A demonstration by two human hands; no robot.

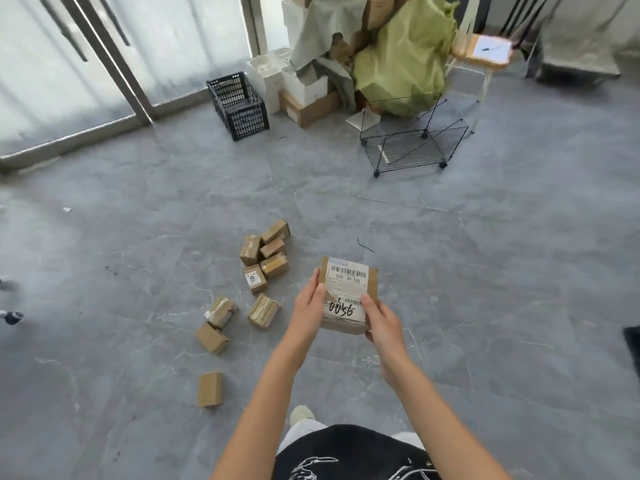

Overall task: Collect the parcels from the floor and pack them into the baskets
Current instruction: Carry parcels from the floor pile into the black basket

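Note:
I hold a brown cardboard parcel with a white barcode label marked 0056 in front of me, above the floor. My left hand grips its left edge and my right hand grips its lower right corner. Several small brown parcels lie scattered on the grey tiled floor to the left, with one lone parcel nearest me. A black plastic basket stands far back by the glass door. A black wire basket on wheels stands at the back, right of centre.
A heap of cardboard and white boxes under grey and green sheets rises behind the baskets. A small wooden table with paper and a pen is at the far right. Glass doors line the left.

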